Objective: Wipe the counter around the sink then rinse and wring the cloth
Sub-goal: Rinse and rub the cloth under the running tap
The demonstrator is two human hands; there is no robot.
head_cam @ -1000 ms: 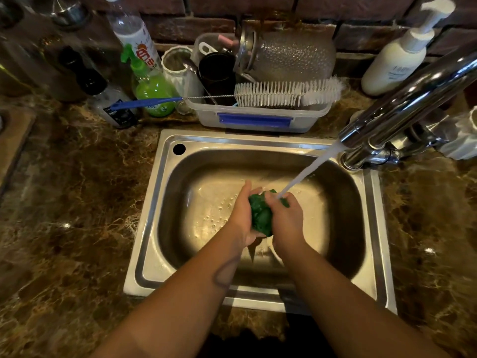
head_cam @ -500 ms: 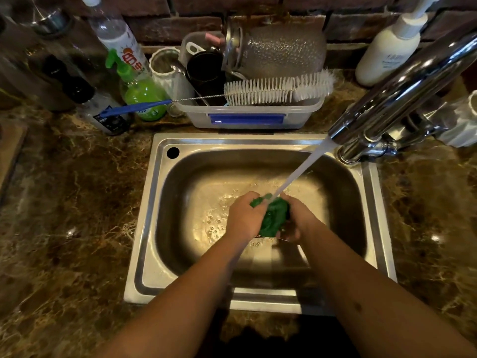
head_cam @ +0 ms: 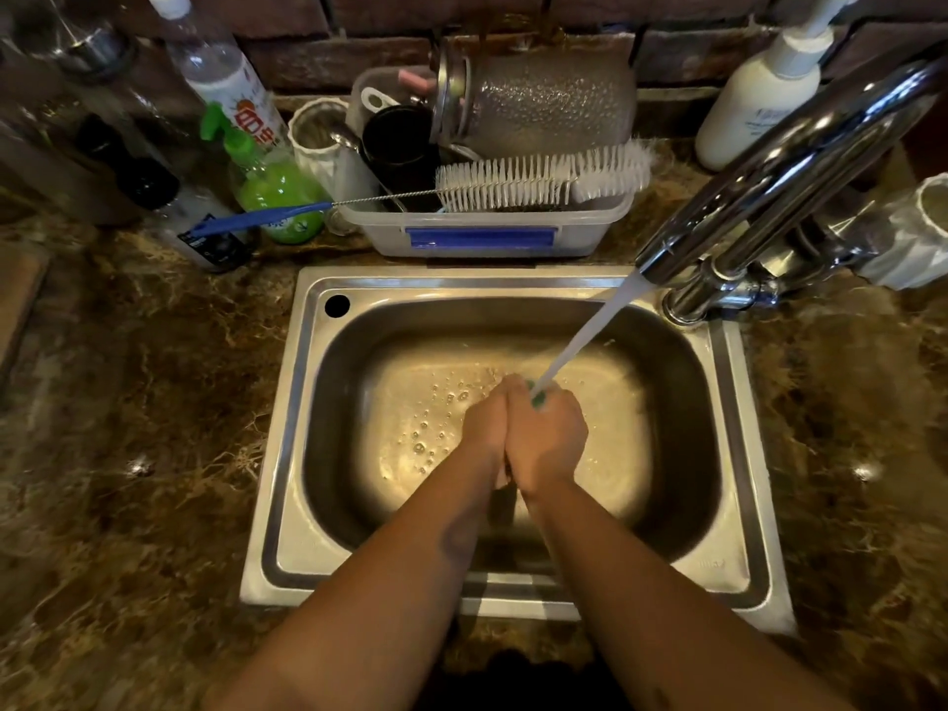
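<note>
My left hand (head_cam: 486, 422) and right hand (head_cam: 548, 434) are pressed tight together over the middle of the sink (head_cam: 287, 428), palms clamped on the green cloth (head_cam: 537, 399), which is almost wholly buried between them; only a small green scrap peeks out at the top of my right fist. Water (head_cam: 590, 331) runs slantwise from the faucet (head_cam: 759, 192) at the sink's back right corner and lands right on that scrap and my knuckles. I think both fists are squeezing the cloth, though so little of it shows that its shape is unclear. Droplets bead on the sink floor just left of my hands. Behind the sink sits a plastic tub (head_cam: 482, 233) with a white bottle brush (head_cam: 544, 174) laid across it, and brown marble counter (head_cam: 128, 428) surrounds the sink
</note>
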